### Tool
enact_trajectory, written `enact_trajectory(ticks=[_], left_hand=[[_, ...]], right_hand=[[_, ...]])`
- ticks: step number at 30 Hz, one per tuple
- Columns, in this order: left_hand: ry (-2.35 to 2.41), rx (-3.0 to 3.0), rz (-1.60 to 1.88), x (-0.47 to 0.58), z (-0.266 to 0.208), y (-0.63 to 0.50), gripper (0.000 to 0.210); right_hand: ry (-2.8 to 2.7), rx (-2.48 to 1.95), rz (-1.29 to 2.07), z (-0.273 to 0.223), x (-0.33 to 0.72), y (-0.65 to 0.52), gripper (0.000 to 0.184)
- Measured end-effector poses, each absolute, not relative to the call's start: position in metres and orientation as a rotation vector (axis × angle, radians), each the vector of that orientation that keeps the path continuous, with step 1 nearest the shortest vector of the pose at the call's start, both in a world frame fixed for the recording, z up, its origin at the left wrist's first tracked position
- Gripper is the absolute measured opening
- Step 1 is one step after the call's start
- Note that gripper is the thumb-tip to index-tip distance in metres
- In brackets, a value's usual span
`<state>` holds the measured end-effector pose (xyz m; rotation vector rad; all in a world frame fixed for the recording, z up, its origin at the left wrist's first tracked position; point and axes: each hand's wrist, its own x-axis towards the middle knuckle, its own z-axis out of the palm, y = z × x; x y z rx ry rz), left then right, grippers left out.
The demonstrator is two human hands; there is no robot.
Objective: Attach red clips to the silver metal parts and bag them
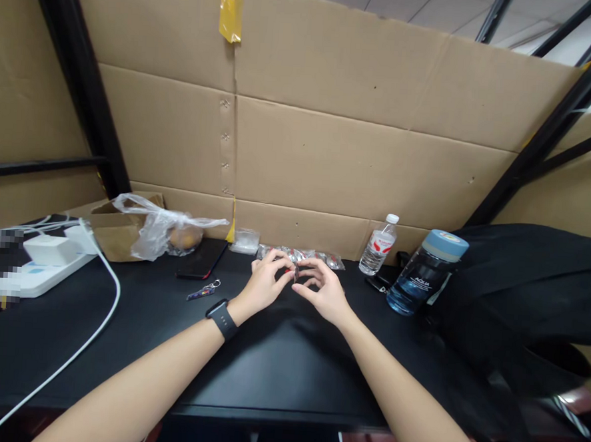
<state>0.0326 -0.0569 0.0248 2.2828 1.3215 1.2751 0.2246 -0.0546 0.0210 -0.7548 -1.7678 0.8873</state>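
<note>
Both hands meet over the middle of the black table (277, 353). My left hand (266, 279), with a dark watch (223, 318) on its wrist, pinches a small object (296, 272) that shows red and dark parts. From the other side my right hand (322, 289) grips the same object between thumb and fingers. Its kind is too small to make out and mostly hidden by the fingers. Just behind the hands lies a row of clear plastic packets (330, 258) with silvery and red contents, partly covered by my fingers.
At the left are a power strip (46, 276), a white cable (112, 310), a cardboard box (119, 233), a plastic bag (162, 229), a phone (200, 262) and a keychain (202, 292). To the right stand a water bottle (378, 246), a blue-lidded bottle (422, 275) and a black bag (526, 295). Cardboard (329, 156) walls the back.
</note>
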Motion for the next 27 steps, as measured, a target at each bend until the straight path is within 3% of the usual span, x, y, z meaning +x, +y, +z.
enact_trajectory(ticks=[8,12,18,24,27], left_hand=[[1.378,2.403,1.376,0.035,0.021,-0.059,0.010],[1.378,2.403,1.422,0.035,0.019,-0.058,0.008],[1.323,2.399,1.344,0.038,0.017,-0.059,0.011],[1.226,2.283,1.279,0.035,0.017,-0.056,0.026],[1.230,2.420,1.112,0.032,0.013,-0.053,0.027]], right_hand=[[-1.730,-0.766,0.915,0.018,0.226,-0.049,0.040],[-1.837,-0.823,0.796,0.023,0.233,-0.045,0.025],[-1.969,-0.849,0.700,0.022,0.238,-0.043,0.028],[-2.031,-0.961,0.642,0.020,0.238,-0.042,0.027],[-2.056,-0.970,0.619,0.022,0.239,-0.042,0.024]])
